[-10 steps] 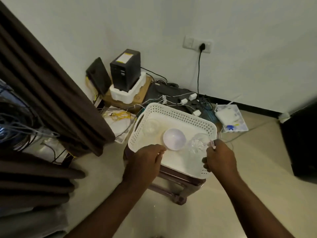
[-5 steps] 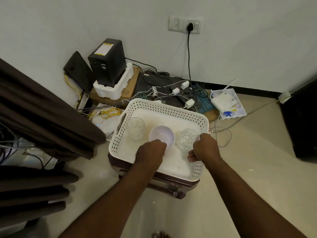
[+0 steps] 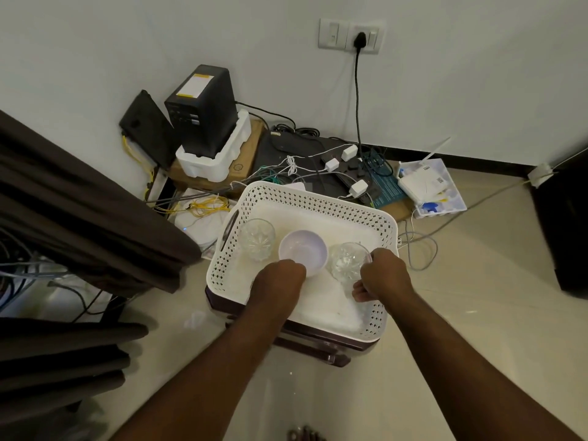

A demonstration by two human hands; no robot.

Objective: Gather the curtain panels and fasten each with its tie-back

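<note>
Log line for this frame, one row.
left hand: grips white bowl | right hand: grips glass tumbler | both in white basket | curtain: untouched

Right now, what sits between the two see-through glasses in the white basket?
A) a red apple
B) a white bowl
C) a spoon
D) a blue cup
B: a white bowl stands in the basket between the left glass and the right glass; the left hand grips its near rim, and the right hand grips the right glass.
</note>
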